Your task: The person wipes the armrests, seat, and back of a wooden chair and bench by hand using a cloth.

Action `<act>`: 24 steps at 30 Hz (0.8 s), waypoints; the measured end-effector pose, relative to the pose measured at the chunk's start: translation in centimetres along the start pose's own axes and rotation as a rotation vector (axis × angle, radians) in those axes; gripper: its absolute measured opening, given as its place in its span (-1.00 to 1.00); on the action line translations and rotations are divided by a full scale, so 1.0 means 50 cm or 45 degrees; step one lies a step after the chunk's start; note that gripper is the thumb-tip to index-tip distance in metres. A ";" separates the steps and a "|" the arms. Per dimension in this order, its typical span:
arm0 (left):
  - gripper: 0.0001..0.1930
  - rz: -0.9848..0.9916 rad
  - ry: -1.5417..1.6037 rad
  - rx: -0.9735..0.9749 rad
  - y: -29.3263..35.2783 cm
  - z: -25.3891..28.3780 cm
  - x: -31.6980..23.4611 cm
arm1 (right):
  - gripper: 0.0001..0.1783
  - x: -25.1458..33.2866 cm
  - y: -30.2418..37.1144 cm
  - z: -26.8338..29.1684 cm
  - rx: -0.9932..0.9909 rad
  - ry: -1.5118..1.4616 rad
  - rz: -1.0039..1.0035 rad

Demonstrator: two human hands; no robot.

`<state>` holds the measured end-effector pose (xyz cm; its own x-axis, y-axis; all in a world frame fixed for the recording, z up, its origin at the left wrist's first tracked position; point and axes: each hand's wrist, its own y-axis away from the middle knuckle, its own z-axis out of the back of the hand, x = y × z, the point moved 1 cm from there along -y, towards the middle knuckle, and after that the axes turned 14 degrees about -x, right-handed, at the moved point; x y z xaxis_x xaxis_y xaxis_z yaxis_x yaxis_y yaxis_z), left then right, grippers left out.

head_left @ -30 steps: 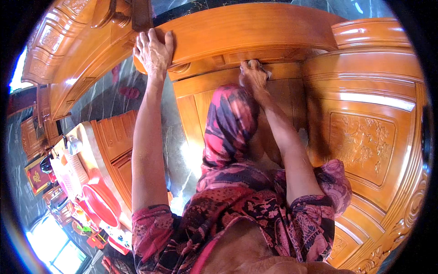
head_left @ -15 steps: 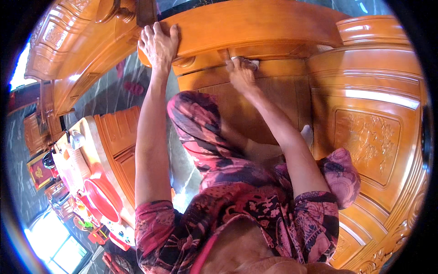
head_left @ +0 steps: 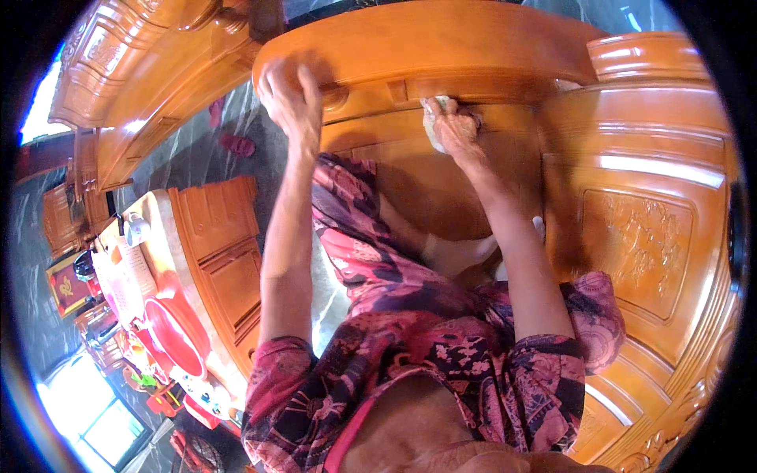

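Observation:
A pale crumpled cloth (head_left: 431, 132) lies under the closed fingers of my right hand (head_left: 459, 132). That hand presses it on the wooden seat (head_left: 505, 118), just below the glossy orange-brown armrest (head_left: 441, 47). My left hand (head_left: 292, 106) is at the rounded left end of the armrest, fingers apart and thumb spread, holding nothing. Whether its fingers touch the wood or hover just over it, I cannot tell. My bent leg (head_left: 347, 213) in patterned pink and black trousers and a foot in a light sock (head_left: 465, 251) rest by the seat.
A carved wooden backrest panel (head_left: 639, 244) rises on the right. To the left stands a wooden table (head_left: 221, 260) with a red basin (head_left: 177, 335) and assorted items on it. Another carved wooden seat (head_left: 150, 87) is at the upper left. Dark red slippers (head_left: 236, 145) lie on the marbled floor.
My right hand has slid to the right and a little nearer with the cloth. My left hand has shifted right and nearer, its fingers less flat on the armrest end.

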<state>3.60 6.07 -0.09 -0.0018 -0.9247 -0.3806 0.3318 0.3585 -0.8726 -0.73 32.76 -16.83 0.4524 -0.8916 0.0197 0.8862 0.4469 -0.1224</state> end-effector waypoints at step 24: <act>-0.73 -0.484 -0.215 1.728 0.496 0.183 -0.171 | -0.53 0.032 -0.012 0.020 -0.004 -0.318 -0.608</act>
<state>20.48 21.71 -15.64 -0.2158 -0.9740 -0.0684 0.9708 -0.2215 0.0916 -0.41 31.13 -15.74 0.0097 -0.9510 0.3089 0.9990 -0.0046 -0.0453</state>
